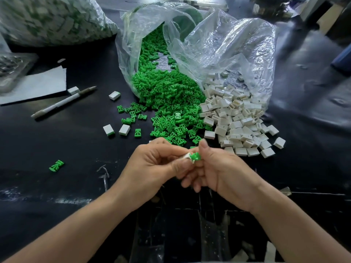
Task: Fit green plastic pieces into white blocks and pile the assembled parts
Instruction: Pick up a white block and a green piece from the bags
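Dark, scuffed surface (57, 186) is spread under two clear plastic bags (228, 44), from which a heap of green pieces (165, 103) and, touching it on the right, a heap of white blocks (239, 126) are spilled. In front of the heaps, a white block (187, 156) is pinched in the curled fingers of the left hand (152, 168), and a green piece (195, 156) is gripped between thumb and fingers of the right hand (224, 171); the two parts are held touching. Two assembled parts (108, 130) are seen lying left of the green heap, with a pen (62, 102) and a sheet of paper (36, 84) farther left
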Action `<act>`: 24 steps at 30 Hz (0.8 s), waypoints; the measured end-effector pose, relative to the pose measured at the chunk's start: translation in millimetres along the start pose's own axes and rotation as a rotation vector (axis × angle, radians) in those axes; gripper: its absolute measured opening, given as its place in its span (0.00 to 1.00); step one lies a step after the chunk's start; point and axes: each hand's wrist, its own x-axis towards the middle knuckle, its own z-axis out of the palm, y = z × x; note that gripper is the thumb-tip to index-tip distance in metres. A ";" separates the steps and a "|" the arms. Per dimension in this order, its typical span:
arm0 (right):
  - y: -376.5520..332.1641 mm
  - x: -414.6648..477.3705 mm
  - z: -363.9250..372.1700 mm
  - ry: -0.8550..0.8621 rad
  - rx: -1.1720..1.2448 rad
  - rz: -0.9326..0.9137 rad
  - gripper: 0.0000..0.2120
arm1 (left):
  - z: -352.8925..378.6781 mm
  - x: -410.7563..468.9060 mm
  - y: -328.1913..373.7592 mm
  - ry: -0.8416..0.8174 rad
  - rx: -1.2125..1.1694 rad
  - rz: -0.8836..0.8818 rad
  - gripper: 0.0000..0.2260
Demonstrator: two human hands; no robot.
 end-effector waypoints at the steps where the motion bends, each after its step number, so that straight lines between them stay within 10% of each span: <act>1: 0.5 0.5 2.6 -0.024 0.036 0.033 0.23 | -0.7 0.5 -0.6 -0.021 0.031 0.027 0.10; 24: 8.8 -3.7 15.5 0.017 0.006 0.102 0.23 | 3.3 -2.4 -5.1 -0.043 0.097 0.141 0.06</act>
